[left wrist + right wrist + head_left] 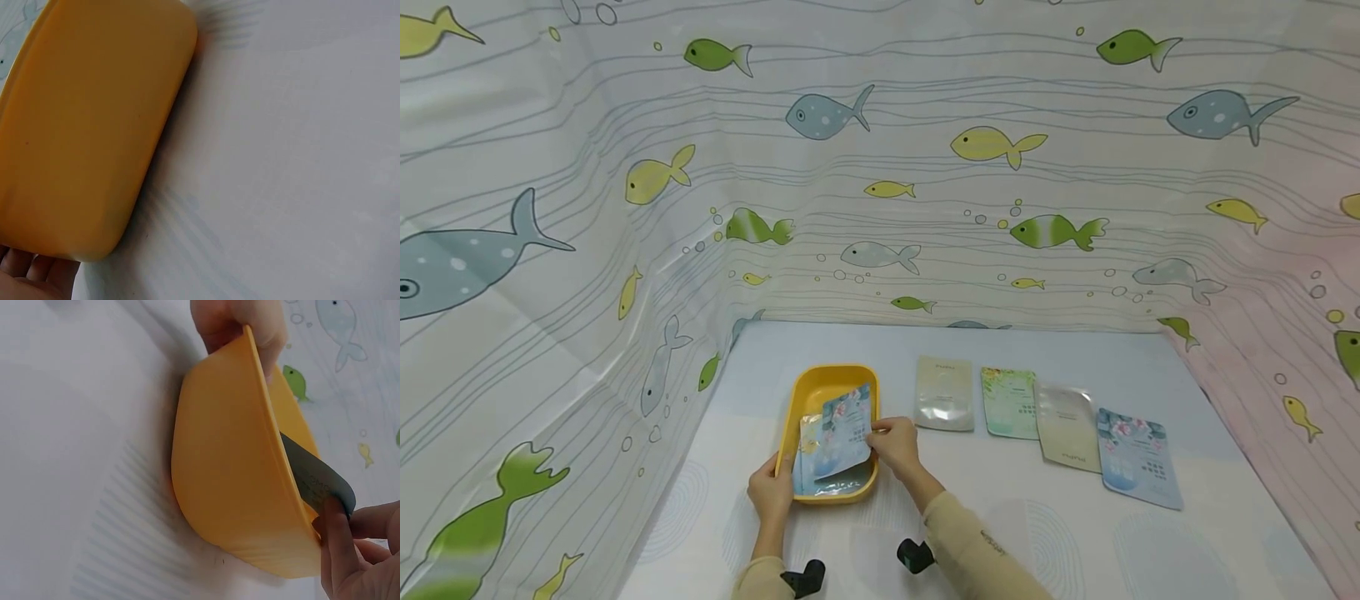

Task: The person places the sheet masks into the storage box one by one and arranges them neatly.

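Observation:
A yellow plastic basket (825,373) stands left of centre on the table with several flat sachets inside. My left hand (771,493) grips its left wall near the front corner, fingers against the outside in the left wrist view. At the basket's right side, my right hand (897,446) pinches the edge of a blue floral sachet (847,429). That sachet leans over the others in the basket, its upper end near the far right rim. In the right wrist view its dark side (319,478) rises above the rim between thumb and fingers.
To the right lie a beige sachet (943,393), a green floral sachet (1009,403), a second beige sachet (1067,427) and another blue floral sachet (1138,458). A fish-patterned curtain (925,208) encloses the table (985,517) at the back and sides.

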The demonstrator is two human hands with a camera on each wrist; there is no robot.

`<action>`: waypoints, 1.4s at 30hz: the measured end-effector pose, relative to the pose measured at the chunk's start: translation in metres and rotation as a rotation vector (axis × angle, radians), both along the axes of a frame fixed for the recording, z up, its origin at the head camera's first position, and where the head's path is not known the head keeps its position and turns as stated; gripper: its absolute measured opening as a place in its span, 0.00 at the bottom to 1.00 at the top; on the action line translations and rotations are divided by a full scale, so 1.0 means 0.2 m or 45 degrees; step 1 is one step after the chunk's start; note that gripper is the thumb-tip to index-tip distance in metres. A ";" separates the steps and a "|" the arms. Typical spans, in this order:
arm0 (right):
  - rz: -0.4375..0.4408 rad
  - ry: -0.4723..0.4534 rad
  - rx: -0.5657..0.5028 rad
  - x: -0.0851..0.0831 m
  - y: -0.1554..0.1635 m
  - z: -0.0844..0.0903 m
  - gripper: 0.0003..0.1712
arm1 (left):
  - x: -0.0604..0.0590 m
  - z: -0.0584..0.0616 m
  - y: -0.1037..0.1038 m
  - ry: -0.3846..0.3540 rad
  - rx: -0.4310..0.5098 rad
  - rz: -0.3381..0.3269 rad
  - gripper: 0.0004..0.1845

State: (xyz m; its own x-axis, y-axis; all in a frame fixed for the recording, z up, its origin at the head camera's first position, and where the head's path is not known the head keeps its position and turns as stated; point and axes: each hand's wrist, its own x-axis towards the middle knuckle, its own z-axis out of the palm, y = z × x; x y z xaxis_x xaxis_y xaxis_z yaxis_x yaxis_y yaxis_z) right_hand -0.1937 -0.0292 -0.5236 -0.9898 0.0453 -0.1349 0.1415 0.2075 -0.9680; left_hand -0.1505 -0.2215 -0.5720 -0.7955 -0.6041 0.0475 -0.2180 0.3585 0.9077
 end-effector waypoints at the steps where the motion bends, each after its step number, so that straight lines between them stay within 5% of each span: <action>1: 0.000 0.003 0.022 0.00 0.00 0.00 0.14 | 0.00 0.00 0.00 0.000 -0.001 0.000 0.15; 15: 0.139 0.193 0.497 0.01 -0.04 0.01 0.11 | 0.00 0.01 0.01 -0.010 -0.001 -0.006 0.16; 27: 0.291 0.345 0.751 0.05 -0.10 -0.01 0.02 | 0.00 0.00 0.01 0.023 -0.005 0.005 0.14; 35: 0.340 0.363 0.828 0.06 -0.10 0.00 0.06 | 0.01 0.00 0.01 0.023 0.006 0.007 0.15; 42: 0.383 0.503 0.933 0.05 -0.09 -0.02 0.05 | 0.00 0.00 0.01 0.026 0.005 0.007 0.15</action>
